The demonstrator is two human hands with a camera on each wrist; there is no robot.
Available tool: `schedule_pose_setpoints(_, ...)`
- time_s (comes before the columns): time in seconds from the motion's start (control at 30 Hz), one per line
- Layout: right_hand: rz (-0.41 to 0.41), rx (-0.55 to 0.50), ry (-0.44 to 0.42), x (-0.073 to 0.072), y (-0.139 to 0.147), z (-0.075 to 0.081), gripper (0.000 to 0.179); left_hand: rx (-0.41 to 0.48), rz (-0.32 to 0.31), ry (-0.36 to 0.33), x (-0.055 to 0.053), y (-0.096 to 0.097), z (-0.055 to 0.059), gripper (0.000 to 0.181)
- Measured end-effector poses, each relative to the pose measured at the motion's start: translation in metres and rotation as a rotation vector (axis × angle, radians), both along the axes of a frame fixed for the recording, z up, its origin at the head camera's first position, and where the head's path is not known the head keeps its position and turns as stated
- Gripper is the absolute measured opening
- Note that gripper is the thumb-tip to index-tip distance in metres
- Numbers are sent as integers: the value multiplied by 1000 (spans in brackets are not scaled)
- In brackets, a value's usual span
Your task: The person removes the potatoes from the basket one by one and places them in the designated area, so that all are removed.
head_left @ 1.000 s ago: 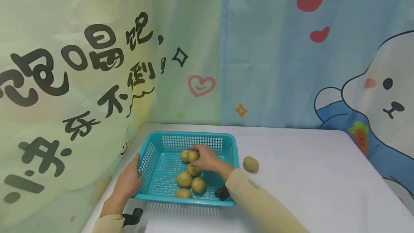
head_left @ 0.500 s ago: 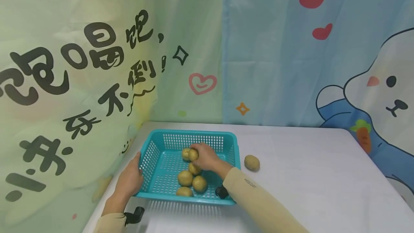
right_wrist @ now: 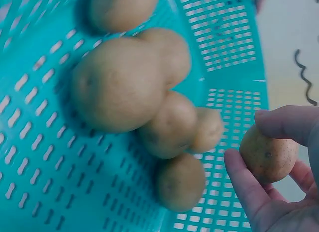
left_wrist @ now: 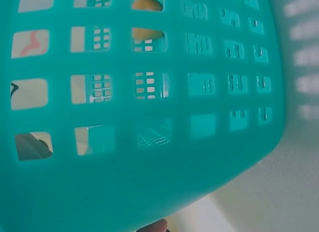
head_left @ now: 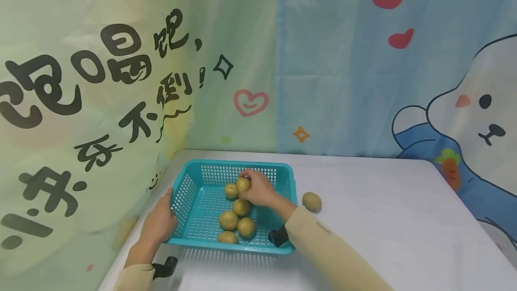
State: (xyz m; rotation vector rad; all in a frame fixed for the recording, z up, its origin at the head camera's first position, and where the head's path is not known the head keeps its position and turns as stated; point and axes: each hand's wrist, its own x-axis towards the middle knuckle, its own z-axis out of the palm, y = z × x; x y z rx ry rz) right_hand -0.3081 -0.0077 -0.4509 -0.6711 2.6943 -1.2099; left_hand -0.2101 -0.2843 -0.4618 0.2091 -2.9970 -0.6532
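Several potatoes [head_left: 228, 220] lie in a turquoise plastic basket [head_left: 232, 248] with perforated walls. My right hand [head_left: 260, 188] is over the basket and pinches one potato [head_left: 243, 185] between thumb and fingers. In the right wrist view that held potato [right_wrist: 268, 154] sits apart from the others, such as the large potato [right_wrist: 119, 85]. At the basket's left wall, my left hand [head_left: 159, 220] holds the rim, fingers against the outside. The left wrist view is filled by the basket wall [left_wrist: 99, 187]; only a fingertip [left_wrist: 155, 226] shows below it.
One potato [head_left: 312, 202] lies on the white table [head_left: 387, 219], just right of the basket. A printed curtain [head_left: 335, 57] hangs behind the table and along its left side. Small cameras are strapped to both wrists.
My right hand has lifted its potato slightly, away from the ones around it, so more of the potato beneath shows. The left hand stays at the basket's left side.
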Motion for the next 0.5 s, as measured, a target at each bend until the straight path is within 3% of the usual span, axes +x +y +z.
schedule_pose_setpoints(0.23, -31, -124, -18, 1, 7, 15, 55, 1, 13, 18, 1, 1, 1, 60)
schedule_pose_setpoints(0.5, -80, -233, -62, 8, 30, 29, 56, 11, 14, -15, 0, 3, 2, 61)
